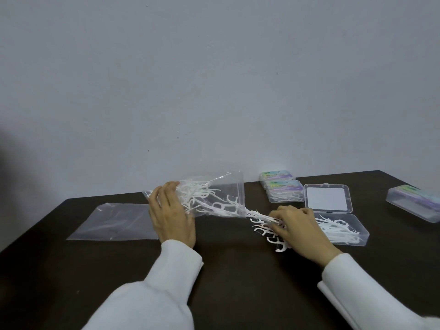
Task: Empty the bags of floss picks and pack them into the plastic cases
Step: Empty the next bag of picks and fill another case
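Observation:
My left hand (170, 214) grips the closed end of a clear plastic bag (223, 191), lifted and tipped so its mouth points right. White floss picks (214, 206) lie tangled inside it and spill out of the mouth. My right hand (298, 228) has its fingers curled round a bunch of spilled floss picks (266, 226) on the dark table. Just right of that hand stands an open clear plastic case (357, 225) holding several picks, its lid (328, 198) folded back.
An empty flat clear bag (112, 221) lies at the left of the dark table (238, 270). Two closed, filled cases (282, 190) are stacked at the back by the wall. Another closed case (414, 203) sits at the far right.

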{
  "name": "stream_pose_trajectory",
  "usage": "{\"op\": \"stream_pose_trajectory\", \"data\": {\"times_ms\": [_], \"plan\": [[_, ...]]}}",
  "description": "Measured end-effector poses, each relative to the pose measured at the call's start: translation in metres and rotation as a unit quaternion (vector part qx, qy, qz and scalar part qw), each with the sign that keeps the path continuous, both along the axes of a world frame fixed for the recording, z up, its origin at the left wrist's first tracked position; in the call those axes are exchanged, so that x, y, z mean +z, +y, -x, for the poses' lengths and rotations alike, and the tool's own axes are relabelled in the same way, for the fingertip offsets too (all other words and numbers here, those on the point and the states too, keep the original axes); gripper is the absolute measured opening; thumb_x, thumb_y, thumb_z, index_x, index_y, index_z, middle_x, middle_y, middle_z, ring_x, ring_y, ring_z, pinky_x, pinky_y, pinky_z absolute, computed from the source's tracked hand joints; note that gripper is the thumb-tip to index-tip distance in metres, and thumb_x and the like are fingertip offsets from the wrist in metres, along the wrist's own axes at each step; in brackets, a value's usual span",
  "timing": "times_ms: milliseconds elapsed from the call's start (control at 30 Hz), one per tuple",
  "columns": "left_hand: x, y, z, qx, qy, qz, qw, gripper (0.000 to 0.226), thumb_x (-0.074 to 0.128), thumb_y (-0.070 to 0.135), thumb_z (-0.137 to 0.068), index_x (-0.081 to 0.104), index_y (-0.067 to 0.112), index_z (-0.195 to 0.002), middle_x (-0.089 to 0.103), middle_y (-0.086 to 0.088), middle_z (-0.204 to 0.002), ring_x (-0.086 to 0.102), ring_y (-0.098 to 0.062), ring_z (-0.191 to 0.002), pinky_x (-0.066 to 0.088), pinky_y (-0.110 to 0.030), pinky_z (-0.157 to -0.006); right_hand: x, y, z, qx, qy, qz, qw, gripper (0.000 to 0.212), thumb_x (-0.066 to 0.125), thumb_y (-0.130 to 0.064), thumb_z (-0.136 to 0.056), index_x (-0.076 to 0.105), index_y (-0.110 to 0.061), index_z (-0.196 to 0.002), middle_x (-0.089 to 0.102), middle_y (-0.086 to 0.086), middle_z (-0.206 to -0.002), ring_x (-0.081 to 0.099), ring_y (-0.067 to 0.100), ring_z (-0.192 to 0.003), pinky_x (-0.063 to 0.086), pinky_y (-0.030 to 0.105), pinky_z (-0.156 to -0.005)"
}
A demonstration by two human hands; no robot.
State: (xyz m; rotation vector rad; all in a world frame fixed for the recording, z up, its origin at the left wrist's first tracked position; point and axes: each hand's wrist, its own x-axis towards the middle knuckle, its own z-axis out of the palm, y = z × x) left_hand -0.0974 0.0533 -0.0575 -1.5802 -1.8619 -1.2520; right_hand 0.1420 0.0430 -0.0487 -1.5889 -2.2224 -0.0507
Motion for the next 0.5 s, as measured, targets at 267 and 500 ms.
{"op": "stream_pose_trajectory", "data": {"times_ms": [267,500], "plan": [[0.0051,-0.0025,0.0001,0.045,-0.126,-0.01,0.991,0.061,0.073,-0.002,-0.07,0.047,0.006,-0.125,0.049,-0.018,-0.127,0.037,-0.036,-0.122,0.038,-0.047,-0.097,0.0044,-0.0033,0.0009,-0.006,-0.015,0.046,0.999,0.043,0.045,-0.011,-0.089,0.051,-0.033,-0.125,0.051,-0.012,-0.123,0.04,0.008,-0.122,0.008,0.041,-0.113],[0.0046,-0.0037,-0.0038,0.007,-0.082,-0.016,0.997,0.063,0.077,-0.002,-0.066,0.049,0.004,-0.122,0.051,-0.019,-0.122,0.041,-0.037,-0.119,0.039,-0.047,-0.096,0.0081,-0.0073,0.0067,0.079,0.147,0.031,0.985,0.051,0.058,-0.009,-0.079,0.046,-0.037,-0.119,0.049,-0.02,-0.121,0.042,-0.002,-0.117,0.016,0.039,-0.115]]}}
